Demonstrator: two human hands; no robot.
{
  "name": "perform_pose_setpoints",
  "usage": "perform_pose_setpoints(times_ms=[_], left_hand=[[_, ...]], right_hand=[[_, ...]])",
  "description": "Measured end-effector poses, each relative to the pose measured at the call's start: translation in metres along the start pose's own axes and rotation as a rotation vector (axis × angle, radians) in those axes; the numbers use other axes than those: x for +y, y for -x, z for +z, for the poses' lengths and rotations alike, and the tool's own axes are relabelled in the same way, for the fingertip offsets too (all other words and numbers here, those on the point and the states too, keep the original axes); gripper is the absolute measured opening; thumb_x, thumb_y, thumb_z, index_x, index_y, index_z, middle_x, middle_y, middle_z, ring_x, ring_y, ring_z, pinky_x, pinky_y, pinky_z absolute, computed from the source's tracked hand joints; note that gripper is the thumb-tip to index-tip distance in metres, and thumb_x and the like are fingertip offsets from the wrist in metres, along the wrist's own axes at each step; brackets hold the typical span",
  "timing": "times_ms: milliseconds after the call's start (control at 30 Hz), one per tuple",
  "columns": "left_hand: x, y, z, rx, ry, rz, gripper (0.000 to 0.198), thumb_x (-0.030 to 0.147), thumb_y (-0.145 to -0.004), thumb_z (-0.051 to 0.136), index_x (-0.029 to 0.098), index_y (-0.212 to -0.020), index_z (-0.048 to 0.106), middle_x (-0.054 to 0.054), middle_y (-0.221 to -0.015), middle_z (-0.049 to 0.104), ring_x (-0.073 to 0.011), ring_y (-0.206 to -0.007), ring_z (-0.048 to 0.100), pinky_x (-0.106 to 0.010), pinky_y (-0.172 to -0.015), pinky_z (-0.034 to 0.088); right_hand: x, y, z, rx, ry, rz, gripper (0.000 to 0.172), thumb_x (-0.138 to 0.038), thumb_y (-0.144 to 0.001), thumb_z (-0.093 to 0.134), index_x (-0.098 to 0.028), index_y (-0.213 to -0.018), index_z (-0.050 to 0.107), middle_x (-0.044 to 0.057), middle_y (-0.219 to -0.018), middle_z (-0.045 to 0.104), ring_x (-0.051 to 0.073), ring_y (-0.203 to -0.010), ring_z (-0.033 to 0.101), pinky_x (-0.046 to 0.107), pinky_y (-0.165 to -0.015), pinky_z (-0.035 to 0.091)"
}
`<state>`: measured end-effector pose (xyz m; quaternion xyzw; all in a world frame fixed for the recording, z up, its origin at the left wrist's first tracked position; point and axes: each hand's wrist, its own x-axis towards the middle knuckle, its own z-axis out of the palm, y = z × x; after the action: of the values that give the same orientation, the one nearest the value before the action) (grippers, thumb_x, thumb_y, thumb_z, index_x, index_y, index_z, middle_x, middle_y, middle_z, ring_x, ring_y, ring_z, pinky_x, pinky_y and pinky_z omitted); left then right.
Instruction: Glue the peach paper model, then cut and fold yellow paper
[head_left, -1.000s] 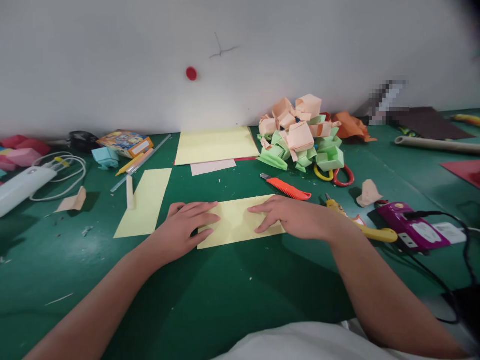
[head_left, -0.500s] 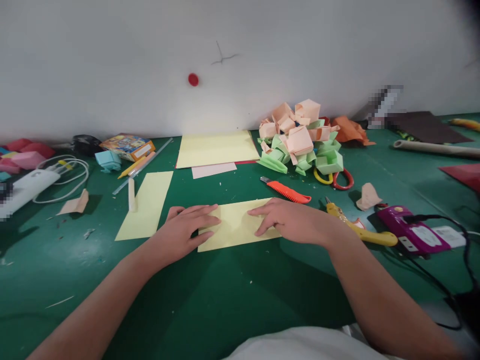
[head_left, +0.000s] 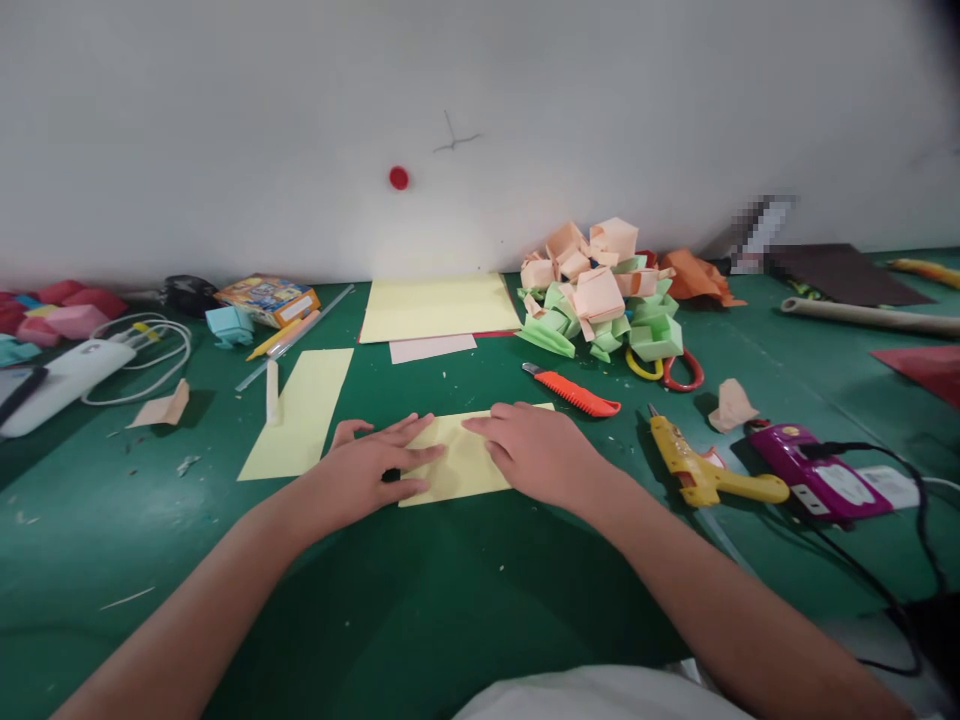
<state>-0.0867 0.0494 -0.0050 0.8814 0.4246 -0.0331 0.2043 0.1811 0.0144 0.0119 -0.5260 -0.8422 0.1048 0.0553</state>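
A pale yellow strip of paper (head_left: 466, 468) lies flat on the green table in front of me. On its left end rest the spread fingers of my left hand (head_left: 371, 468), palm down. My right hand (head_left: 546, 455) lies over the right part of the strip, index finger stretched toward the middle, the other fingers partly hidden. Neither hand grips anything. Just beyond the strip is an orange box cutter (head_left: 577, 392). To the left, a second yellow strip (head_left: 307, 410) has a white stick (head_left: 272, 392) lying on it.
Larger yellow sheets (head_left: 439, 305) lie by the wall. Folded peach and green paper boxes (head_left: 598, 297) are heaped beside scissors (head_left: 682, 372). At right are a yellow glue gun (head_left: 694, 465) and a purple power adapter (head_left: 821, 475) with cables. A white power strip (head_left: 71, 385) sits at left.
My right hand has slid left along the yellow strip toward my left hand, which stays nearly in place. The view has tilted slightly upward.
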Motion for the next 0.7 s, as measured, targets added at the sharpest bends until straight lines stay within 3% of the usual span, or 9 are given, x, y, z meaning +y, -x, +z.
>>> perform_pose_setpoints(times_ms=[167, 300, 433, 700], left_hand=[[0.010, 0.002, -0.002, 0.000, -0.065, -0.084, 0.041, 0.045, -0.098, 0.057, 0.055, -0.138, 0.054, -0.001, -0.167, 0.025, -0.0376, -0.149, 0.036, -0.067, -0.115, 0.015], [0.016, 0.006, -0.003, 0.067, -0.131, -0.097, 0.040, 0.047, -0.096, 0.060, 0.056, -0.135, 0.057, 0.000, -0.162, 0.038, -0.0432, -0.153, 0.024, -0.079, -0.112, 0.001], [0.021, 0.010, -0.002, 0.150, -0.187, -0.078, 0.036, 0.050, -0.097, 0.059, 0.052, -0.132, 0.062, -0.001, -0.156, 0.049, -0.0450, -0.154, 0.019, -0.080, -0.111, -0.004], [0.025, 0.016, -0.004, 0.130, -0.206, -0.072, 0.038, 0.045, -0.101, 0.053, 0.049, -0.139, 0.058, -0.004, -0.158, 0.047, -0.0433, -0.154, 0.020, -0.080, -0.112, 0.000]], right_hand=[[-0.009, -0.007, 0.005, -0.013, 0.085, 0.063, 0.053, -0.031, -0.102, 0.041, -0.026, -0.155, 0.044, 0.009, -0.119, 0.068, 0.024, -0.098, 0.064, 0.032, -0.070, 0.046], [-0.008, -0.007, 0.005, -0.016, 0.077, 0.080, 0.053, -0.033, -0.102, 0.040, -0.026, -0.154, 0.044, 0.008, -0.117, 0.068, 0.024, -0.099, 0.065, 0.032, -0.066, 0.045], [-0.006, -0.006, 0.005, -0.016, 0.055, 0.093, 0.051, -0.033, -0.102, 0.039, -0.027, -0.153, 0.047, 0.008, -0.116, 0.068, 0.024, -0.102, 0.065, 0.030, -0.067, 0.044], [-0.007, -0.009, 0.006, -0.008, 0.074, 0.090, 0.049, -0.032, -0.102, 0.040, -0.029, -0.150, 0.050, 0.007, -0.114, 0.068, 0.023, -0.100, 0.065, 0.029, -0.065, 0.043]])
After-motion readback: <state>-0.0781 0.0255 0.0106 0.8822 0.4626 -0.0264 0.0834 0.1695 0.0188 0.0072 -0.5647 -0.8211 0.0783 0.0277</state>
